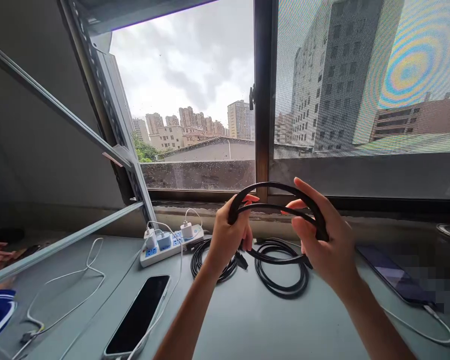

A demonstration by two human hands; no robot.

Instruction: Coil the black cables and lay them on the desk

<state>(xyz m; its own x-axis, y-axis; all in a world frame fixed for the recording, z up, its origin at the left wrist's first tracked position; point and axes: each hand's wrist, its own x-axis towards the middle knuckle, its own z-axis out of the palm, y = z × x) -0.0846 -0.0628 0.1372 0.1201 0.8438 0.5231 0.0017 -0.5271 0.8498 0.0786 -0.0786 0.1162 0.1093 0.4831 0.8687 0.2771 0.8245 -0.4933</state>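
I hold a looped black cable (275, 185) above the grey surface (270, 330), stretched between my two hands. The fingers of my left hand (228, 225) curl closed around the left end of its loops, and a black connector (242, 260) shows just below them. My right hand (330, 245) has the other end lodged against thumb and palm; its index finger points up, the rest loosely bent, so that grip is only partly closed. Two coiled cables lie side by side on the surface: the left coil (197, 260), partly behind my left hand, and the right coil (285, 294), mostly in view. A white power strip (175, 248) with chargers (186, 230) plugged in sits to their left, and a dark-screened smartphone (140, 315) lies in front of it.
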